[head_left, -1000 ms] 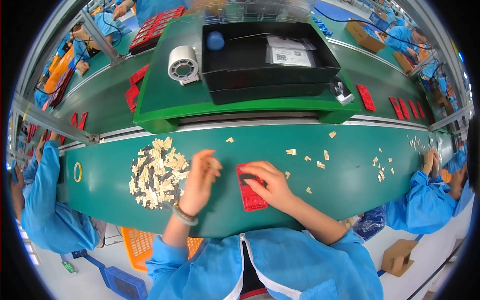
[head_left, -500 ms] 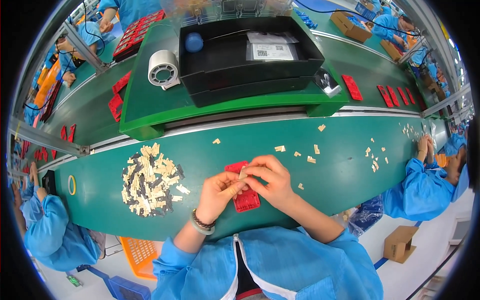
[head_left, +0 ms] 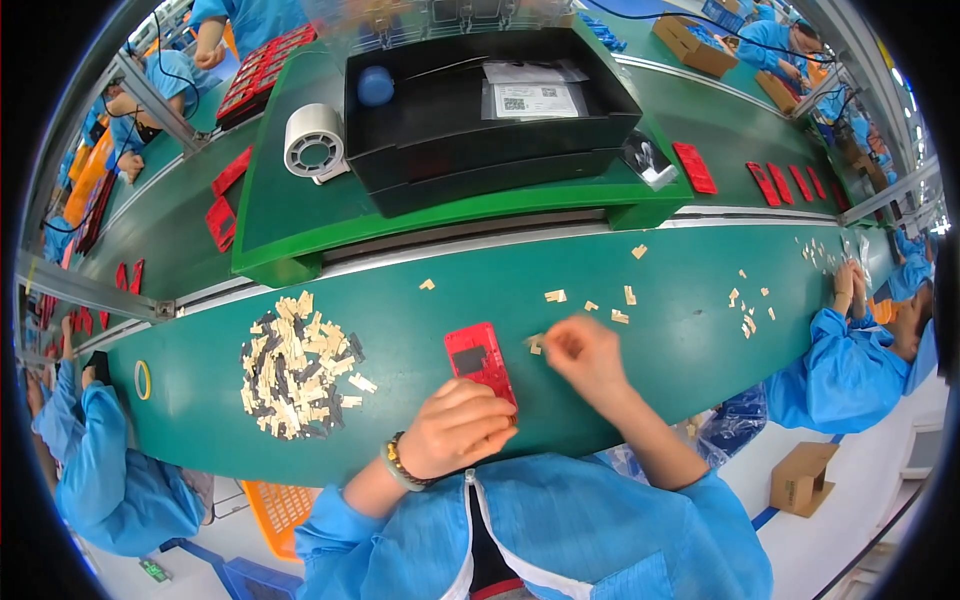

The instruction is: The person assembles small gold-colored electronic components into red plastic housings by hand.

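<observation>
A red plastic housing (head_left: 488, 352) with a dark grey rectangular patch (head_left: 470, 361) lies on the green work surface before me. My left hand (head_left: 460, 430) is closed over its near end, fingers curled together; whatever they may hold is hidden. To the right of the housing is my right hand (head_left: 588, 362), blurred, with its fingers bent. At its fingertips shows a small cream piece (head_left: 536, 346), and I cannot tell whether it is pinched or lying on the surface. A pile of cream and dark grey strips (head_left: 300, 370) spreads out on the left.
Small cream scraps (head_left: 620, 317) are scattered to the right. Beyond the work surface, a green-edged raised stand (head_left: 400, 225) carries a black bin (head_left: 490, 165) and a white fan (head_left: 314, 141). A tape roll (head_left: 142, 380) lies far left. Co-workers in blue sit on both sides (head_left: 830, 365).
My hands have separated: the right moved away to the right, the left dropped toward me over the housing. The housing's upper part, with its dark patch, is now uncovered.
</observation>
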Motion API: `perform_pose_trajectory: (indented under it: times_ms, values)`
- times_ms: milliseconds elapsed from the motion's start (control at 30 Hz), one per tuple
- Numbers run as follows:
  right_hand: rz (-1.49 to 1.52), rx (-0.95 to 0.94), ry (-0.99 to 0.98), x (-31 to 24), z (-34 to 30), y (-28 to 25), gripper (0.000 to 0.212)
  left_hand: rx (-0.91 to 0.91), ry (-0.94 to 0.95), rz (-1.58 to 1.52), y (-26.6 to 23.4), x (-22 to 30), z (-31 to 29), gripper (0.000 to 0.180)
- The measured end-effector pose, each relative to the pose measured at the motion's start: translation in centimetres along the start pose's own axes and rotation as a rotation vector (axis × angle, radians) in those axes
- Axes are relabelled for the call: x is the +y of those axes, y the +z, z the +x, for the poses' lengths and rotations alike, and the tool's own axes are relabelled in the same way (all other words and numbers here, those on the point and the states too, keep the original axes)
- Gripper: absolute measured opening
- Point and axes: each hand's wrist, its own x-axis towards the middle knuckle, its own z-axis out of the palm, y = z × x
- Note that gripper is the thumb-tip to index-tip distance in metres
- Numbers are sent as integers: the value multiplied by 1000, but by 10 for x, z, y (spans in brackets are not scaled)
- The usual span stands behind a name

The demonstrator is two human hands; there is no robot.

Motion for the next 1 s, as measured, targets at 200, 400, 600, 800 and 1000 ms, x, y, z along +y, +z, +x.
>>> perform_pose_trajectory:
  times_ms: [200,400,600,800,1000]
  values:
    - [48,8,39,-24,5,-15,20,-8,76,284,-3,-22,-1,22]
    - [-11,-387,-290,-45,21,-1,21,59,187,424,-1,-23,2,22]
    - [-28,-324,-320,-45,13,2,19,1,190,536,-2,-16,1,24]
    - [-630,-237,-295,-25,-9,-7,18,0,-200,475,-3,-21,6,29]
    - [-466,66,-454,-46,15,34,20,30,-362,228,5,-21,-3,34]
